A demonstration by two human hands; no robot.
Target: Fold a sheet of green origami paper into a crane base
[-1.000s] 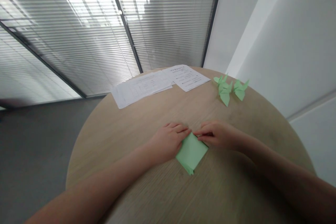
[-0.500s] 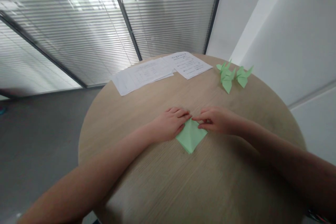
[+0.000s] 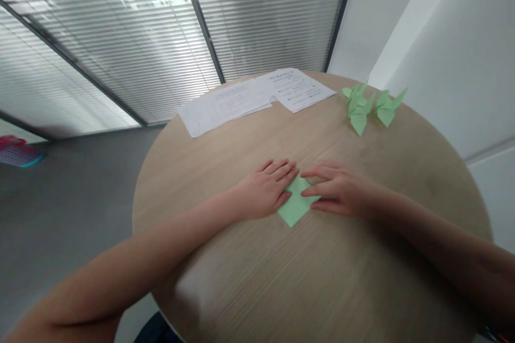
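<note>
A folded light-green origami paper [image 3: 294, 211] lies on the round wooden table, a diamond with one corner pointing toward me. My left hand [image 3: 265, 187] lies flat over its left side, fingers stretched out and thumb on the paper. From the right, my right hand [image 3: 338, 188] reaches over the other side with its fingers spread, the fingertips on or just above the paper. Both hands are open and pinch nothing. The paper's left and right corners are partly hidden under the hands.
Several folded green paper cranes [image 3: 359, 110] stand at the table's back right. Printed sheets [image 3: 233, 103] lie along the far edge of the table [image 3: 314, 289]. Blinds [image 3: 265, 16] rise behind, a white wall [image 3: 475, 53] to the right. A pink and blue basket [image 3: 20, 154] sits on the floor at left.
My right hand's fingers have spread from a bent, nearly closed pose and moved down over the paper's right side. My left fingers have spread slightly. The camera view has shifted a little.
</note>
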